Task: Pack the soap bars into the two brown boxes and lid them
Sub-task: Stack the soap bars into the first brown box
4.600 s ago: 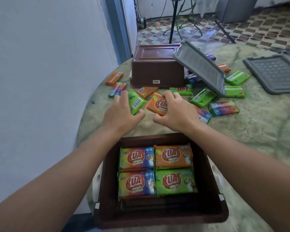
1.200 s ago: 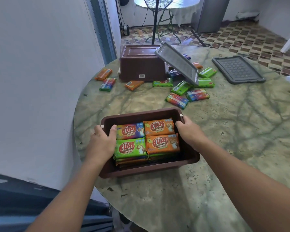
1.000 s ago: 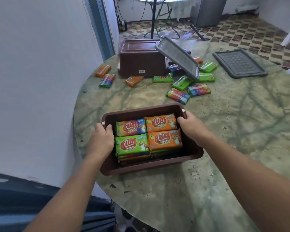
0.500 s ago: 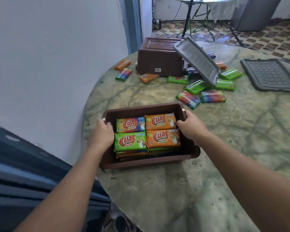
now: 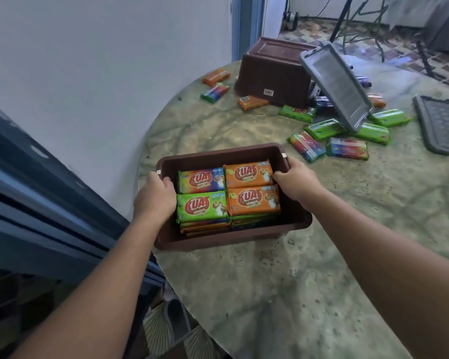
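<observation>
An open brown box (image 5: 226, 154) sits near the table's left edge, holding stacked soap bars (image 5: 252, 199) in green, orange and rainbow wrappers. My left hand (image 5: 154, 200) grips its left rim and my right hand (image 5: 294, 181) grips its right rim. A second brown box (image 5: 272, 73) stands upside down at the back. A grey lid (image 5: 336, 84) leans tilted against it. Another grey lid (image 5: 443, 125) lies flat at the far right. Several loose soap bars (image 5: 346, 149) lie scattered around the upturned box.
The round green marbled table (image 5: 283, 281) stands against a white wall (image 5: 101, 73) on the left. A dark blue ledge (image 5: 36, 203) runs beside the table's left edge. Beyond the table are a tiled floor and a stand's legs (image 5: 345, 19).
Earlier my hands placed a green and an orange bar into the box. Both hands then took the rims and slid the box forward onto the table.
</observation>
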The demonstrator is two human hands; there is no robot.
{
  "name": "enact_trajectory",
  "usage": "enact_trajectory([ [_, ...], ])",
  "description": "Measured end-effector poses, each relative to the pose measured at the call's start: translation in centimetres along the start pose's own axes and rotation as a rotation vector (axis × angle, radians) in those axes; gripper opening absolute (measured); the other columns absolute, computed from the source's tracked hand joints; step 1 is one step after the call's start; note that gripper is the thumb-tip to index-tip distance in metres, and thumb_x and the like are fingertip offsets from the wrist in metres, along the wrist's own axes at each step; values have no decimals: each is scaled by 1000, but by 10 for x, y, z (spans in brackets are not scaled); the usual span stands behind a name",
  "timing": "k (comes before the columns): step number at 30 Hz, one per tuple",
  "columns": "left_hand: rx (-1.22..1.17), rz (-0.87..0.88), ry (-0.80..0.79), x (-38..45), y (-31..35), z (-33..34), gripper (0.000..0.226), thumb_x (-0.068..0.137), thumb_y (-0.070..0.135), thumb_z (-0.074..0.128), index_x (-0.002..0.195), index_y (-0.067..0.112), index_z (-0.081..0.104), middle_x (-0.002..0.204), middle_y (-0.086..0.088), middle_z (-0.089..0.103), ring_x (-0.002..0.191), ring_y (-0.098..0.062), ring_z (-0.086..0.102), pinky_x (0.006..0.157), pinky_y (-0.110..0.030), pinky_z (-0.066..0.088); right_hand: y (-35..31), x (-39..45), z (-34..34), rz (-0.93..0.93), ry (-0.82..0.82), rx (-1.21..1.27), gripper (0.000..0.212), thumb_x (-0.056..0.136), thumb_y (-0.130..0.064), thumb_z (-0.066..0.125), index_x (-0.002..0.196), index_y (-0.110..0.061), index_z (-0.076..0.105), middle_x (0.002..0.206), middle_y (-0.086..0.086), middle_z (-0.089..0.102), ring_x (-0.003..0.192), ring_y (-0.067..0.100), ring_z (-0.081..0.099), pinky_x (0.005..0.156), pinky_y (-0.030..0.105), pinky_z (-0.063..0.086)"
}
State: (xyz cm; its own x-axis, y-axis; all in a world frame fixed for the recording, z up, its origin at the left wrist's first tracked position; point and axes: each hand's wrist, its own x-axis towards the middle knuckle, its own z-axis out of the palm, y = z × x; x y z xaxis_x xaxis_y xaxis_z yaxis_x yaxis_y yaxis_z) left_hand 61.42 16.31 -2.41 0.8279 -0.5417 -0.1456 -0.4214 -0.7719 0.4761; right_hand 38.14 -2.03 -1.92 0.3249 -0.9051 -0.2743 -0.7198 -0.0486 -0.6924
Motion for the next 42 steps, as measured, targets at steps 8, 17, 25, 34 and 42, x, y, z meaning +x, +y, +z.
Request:
enact_trajectory([
  [8,6,-35,2,-11,1,0,36,108,35,30,126,7,44,106,-16,62,92,-37,59,81,-47,49,6,2,-1,-8,-42,8,26,94,-29,60,119,-35,61,106,-4,70,97,23,67,89,45,58],
  [17,-11,-166,105,-58,17,12,36,109,30,33,129,2,43,109,-20,60,92,-38,56,73,-40,37,16,18,-21,-111,-141,-31,26,93,-26,61,117,-32,63,105,-1,72,94,23,69,87,42,59],
  [25,-60,-350,228,-127,30,40,37,108,31,35,130,3,45,120,-23,61,106,-42,59,76,-42,40,41,13,-46,-247,-260,-66,25,93,-26,62,117,-30,60,105,-3,69,93,22,66,78,34,52],
  [34,-168,-400,281,-161,29,51,36,107,33,36,127,5,48,97,-10,54,86,-32,50,74,-43,39,44,6,-55,-320,-274,-210,35,95,-31,56,130,-31,58,108,-2,70,98,25,65,84,37,53],
  [42,-128,-422,254,-174,34,54,37,107,32,33,130,5,45,102,-12,57,89,-33,53,75,-45,43,53,3,-59,-310,-306,-168,33,95,-29,58,128,-31,61,108,-1,70,95,24,66,79,33,51],
])
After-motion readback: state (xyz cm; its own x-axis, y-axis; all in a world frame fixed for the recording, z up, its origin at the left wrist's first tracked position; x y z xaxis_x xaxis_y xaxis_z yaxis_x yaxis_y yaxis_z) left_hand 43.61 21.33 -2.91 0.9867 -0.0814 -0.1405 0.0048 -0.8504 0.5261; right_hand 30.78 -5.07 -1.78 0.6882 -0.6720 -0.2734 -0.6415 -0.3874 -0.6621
